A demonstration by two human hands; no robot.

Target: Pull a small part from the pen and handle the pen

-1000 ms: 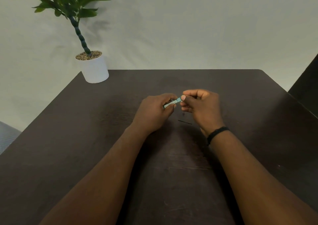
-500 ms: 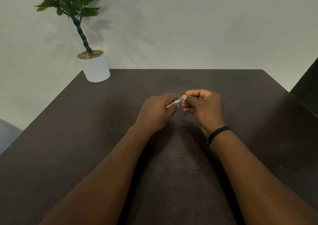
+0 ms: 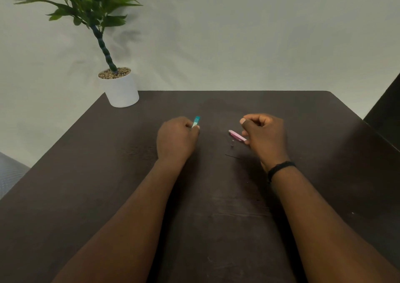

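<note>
In the head view, a small flat teal and white strip point(image 3: 196, 121) is pinched at the fingertips of the left hand point(image 3: 176, 140), whose fingers are curled round it. The strip pokes up and away, above the dark brown wooden table point(image 3: 216, 228). To the right, a thin pink stick-shaped piece point(image 3: 237, 135) is held by the curled fingers of the right hand point(image 3: 265, 135); its free end points left. A tiny grey bit point(image 3: 232, 143) and a thin dark line point(image 3: 232, 156) lie on the table just below the pink piece.

The grey bit could be knocked away by the right hand and lost on the dark wood. The strip could slip, since little of it is gripped.
</note>
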